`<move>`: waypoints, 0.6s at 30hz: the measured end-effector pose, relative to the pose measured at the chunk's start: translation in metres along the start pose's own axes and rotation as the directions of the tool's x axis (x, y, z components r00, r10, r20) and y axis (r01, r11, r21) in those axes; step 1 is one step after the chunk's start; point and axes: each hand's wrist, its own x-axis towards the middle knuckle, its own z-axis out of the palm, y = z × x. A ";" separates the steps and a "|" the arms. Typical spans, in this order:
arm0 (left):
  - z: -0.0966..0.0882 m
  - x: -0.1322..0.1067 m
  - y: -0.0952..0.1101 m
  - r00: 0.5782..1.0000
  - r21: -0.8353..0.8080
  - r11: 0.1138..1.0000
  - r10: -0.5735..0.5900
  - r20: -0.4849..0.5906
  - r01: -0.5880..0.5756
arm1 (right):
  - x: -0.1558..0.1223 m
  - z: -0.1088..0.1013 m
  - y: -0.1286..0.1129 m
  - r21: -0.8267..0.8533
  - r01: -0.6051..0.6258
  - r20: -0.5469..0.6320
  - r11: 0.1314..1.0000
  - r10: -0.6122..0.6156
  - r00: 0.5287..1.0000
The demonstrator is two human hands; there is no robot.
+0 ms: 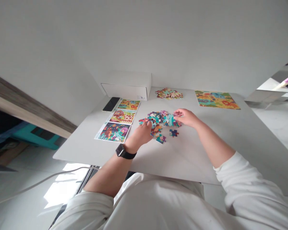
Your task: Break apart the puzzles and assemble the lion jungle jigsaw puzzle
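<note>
A pile of colourful jigsaw puzzle pieces (159,117) lies in the middle of the table, mostly teal, dark blue and purple. My left hand (142,134), with a black watch (121,150) on the wrist, rests at the pile's near left edge. Its fingers are curled together, and what they hold, if anything, is hidden. At the pile's right edge, my right hand (186,117) pinches a small puzzle piece (175,114) between thumb and fingers. A dark blue piece (173,133) and a teal piece (161,138) lie apart on the near side.
Left of the pile lie a sheet with three printed pictures (114,132) and a black phone (111,104). A white box (127,86) stands behind them by the wall. Farther back are a second heap of pieces (169,93) and an assembled animal puzzle (217,100) on the white table (180,159).
</note>
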 end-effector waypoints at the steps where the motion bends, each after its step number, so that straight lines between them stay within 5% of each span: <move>1: 0.001 0.000 -0.002 1.000 -0.016 1.000 0.003 -0.021 -0.004 | 0.008 0.004 -0.001 -0.087 0.027 -0.034 0.996 -0.030 0.999; 3: 0.001 0.000 -0.004 0.997 -0.069 0.997 0.017 -0.073 -0.022 | 0.021 0.012 -0.002 -0.215 0.077 -0.022 0.974 -0.084 0.996; 8: -0.008 0.015 -0.010 0.985 -0.329 0.941 0.027 -0.170 -0.082 | 0.030 0.026 0.002 -0.287 0.224 0.263 0.931 -0.149 0.953; 12: -0.013 0.046 -0.019 0.973 -0.513 0.855 -0.045 -0.227 -0.081 | 0.017 0.027 -0.001 -0.358 0.268 0.279 0.894 -0.171 0.945; 18: -0.002 0.088 -0.028 0.963 -0.335 0.938 -0.006 -0.268 -0.087 | -0.010 0.015 -0.013 -0.215 0.284 0.322 0.934 -0.207 0.924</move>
